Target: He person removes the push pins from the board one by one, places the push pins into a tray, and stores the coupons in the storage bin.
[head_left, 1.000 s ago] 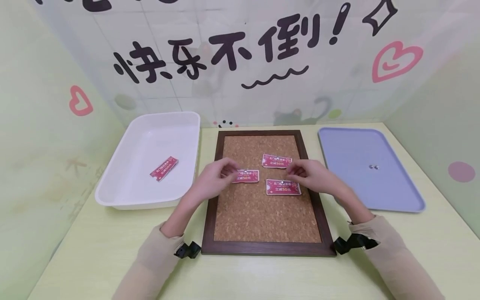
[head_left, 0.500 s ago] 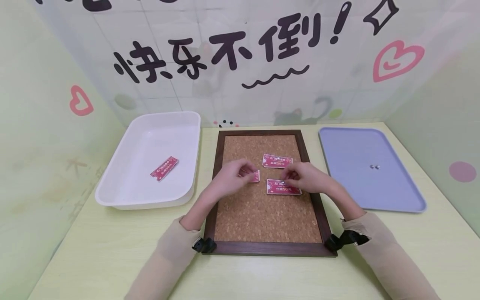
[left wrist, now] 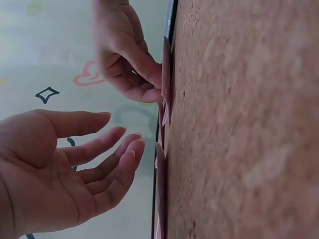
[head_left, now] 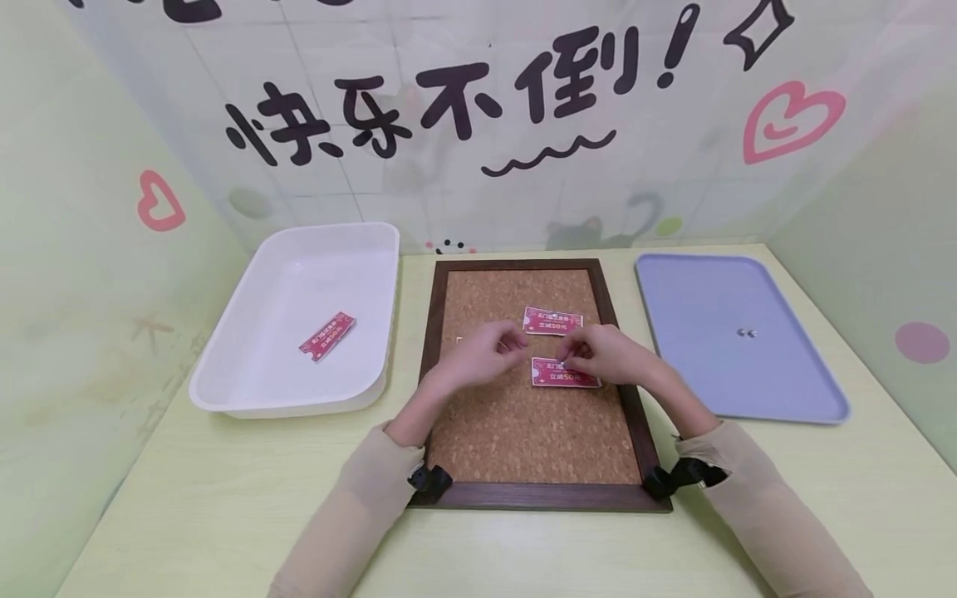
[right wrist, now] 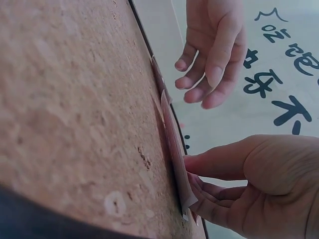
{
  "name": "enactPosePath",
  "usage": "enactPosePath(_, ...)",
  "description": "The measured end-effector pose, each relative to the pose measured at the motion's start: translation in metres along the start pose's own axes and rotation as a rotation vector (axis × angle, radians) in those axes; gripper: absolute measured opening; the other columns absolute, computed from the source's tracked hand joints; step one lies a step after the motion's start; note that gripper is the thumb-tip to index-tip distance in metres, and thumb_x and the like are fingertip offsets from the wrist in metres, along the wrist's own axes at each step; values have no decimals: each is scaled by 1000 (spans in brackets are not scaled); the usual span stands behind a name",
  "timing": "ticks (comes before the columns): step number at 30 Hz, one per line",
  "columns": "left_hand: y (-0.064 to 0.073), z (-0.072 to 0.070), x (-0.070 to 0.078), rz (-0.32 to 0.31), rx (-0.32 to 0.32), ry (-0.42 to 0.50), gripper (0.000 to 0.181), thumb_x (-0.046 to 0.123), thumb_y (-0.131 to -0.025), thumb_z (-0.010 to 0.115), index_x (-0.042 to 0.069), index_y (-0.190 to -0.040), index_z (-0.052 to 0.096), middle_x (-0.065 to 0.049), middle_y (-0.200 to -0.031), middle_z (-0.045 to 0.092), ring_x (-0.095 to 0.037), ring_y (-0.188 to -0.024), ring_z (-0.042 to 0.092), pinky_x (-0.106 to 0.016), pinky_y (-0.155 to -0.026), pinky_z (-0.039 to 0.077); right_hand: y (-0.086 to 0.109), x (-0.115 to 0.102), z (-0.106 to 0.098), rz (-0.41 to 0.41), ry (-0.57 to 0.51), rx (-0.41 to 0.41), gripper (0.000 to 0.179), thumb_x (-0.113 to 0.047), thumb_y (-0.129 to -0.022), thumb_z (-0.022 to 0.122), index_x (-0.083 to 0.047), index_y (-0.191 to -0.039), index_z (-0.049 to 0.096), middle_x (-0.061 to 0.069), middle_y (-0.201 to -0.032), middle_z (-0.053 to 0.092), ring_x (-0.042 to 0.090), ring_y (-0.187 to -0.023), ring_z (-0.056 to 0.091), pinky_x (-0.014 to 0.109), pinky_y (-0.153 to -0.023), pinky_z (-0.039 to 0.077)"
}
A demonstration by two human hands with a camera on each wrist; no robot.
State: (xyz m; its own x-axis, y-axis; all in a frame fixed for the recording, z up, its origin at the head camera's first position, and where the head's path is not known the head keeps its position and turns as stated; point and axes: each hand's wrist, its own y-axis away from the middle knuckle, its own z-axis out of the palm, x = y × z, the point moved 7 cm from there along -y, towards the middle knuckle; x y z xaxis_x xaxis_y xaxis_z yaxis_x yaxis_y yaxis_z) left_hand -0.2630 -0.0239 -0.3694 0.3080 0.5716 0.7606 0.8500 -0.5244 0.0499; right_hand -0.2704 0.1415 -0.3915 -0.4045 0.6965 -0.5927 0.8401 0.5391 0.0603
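Note:
On the framed corkboard [head_left: 531, 432] lies a pink coupon [head_left: 557, 379], where my right hand [head_left: 616, 357] pinches a small silver pushpin at the upper edge. The fingertips largely hide that pin. Just above it, another pink coupon [head_left: 552, 321] bears its own pin. My left hand [head_left: 478, 357] hovers over the left part of the board, fingers relaxed and holding nothing. It covers nearly all of a third coupon beneath it. In the right wrist view, the thumb and fingers of the right hand [right wrist: 264, 184] meet at the face of a coupon [right wrist: 177, 154], whose edges lift off the cork.
A white bin [head_left: 295, 390] at the left holds one loose pink coupon [head_left: 327, 336]. To the right, a blue-purple tray [head_left: 755, 382] carries a few small silver pins [head_left: 746, 333]. A wall with printed writing rises behind the table [head_left: 202, 498].
My left hand has moved right across the board, covering the left coupon. My right hand has shifted slightly down and left, from between the two right coupons to the lower one's pin.

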Motion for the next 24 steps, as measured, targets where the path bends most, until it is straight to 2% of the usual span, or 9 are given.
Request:
enactPosePath(7, -13, 9, -7, -39, -32, -8, 22, 10, -99, 64, -1, -118, 67, -9, -105, 66, -23, -100, 62, -33, -86, 51, -2, -1, 1, 2, 3, 25, 4, -2, -92, 69, 1, -94, 70, 2, -81, 69, 12, -71, 61, 29, -62, 51)
enactPosePath(15, -23, 17, -12, -94, -85, -18, 24, 12, -97, 67, -1, -118, 67, -8, -100, 65, -19, -89, 60, -29, -74, 50, -3, 1, 3, 49, 17, 23, 5, -5, -92, 71, 0, -93, 70, 1, -81, 69, 12, -71, 60, 29, -64, 51)
enactPosePath(24, -30, 23, -15, -113, -96, -31, 20, 10, -96, 67, 0, -113, 70, -8, -100, 67, -18, -84, 61, -26, -69, 49, -3, 4, 3, 79, 16, 31, 6, -5, -92, 72, 0, -93, 69, 2, -80, 68, 14, -71, 60, 29, -63, 51)
